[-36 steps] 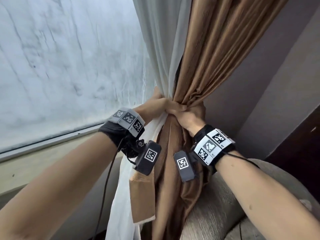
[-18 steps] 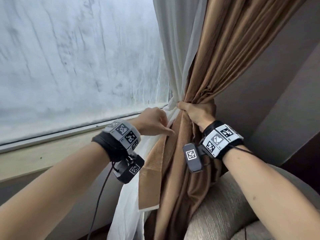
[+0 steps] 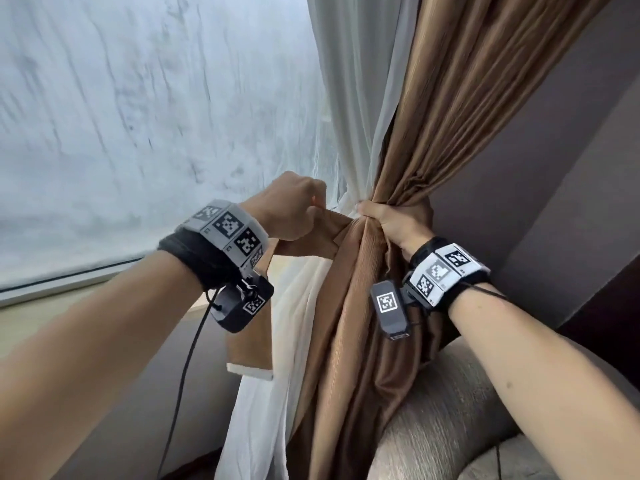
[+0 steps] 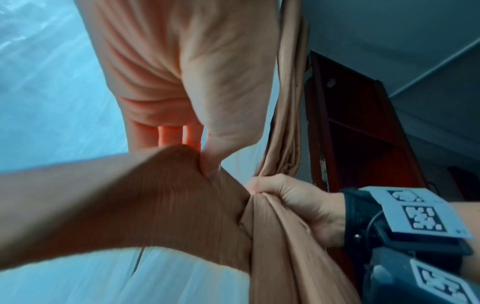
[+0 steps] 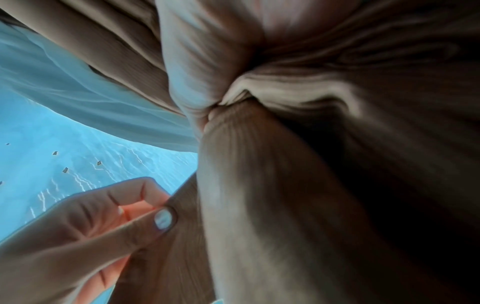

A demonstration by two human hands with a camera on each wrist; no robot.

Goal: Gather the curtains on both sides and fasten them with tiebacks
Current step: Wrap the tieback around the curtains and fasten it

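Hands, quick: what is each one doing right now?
Left hand: closed, pinching the brown tieback strip.
Right hand: closed, its grip round the gathered brown curtain.

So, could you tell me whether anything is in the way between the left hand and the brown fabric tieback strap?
Nothing visible: the left hand already pinches the brown fabric tieback strap, while the right hand grips the gathered brown curtain.
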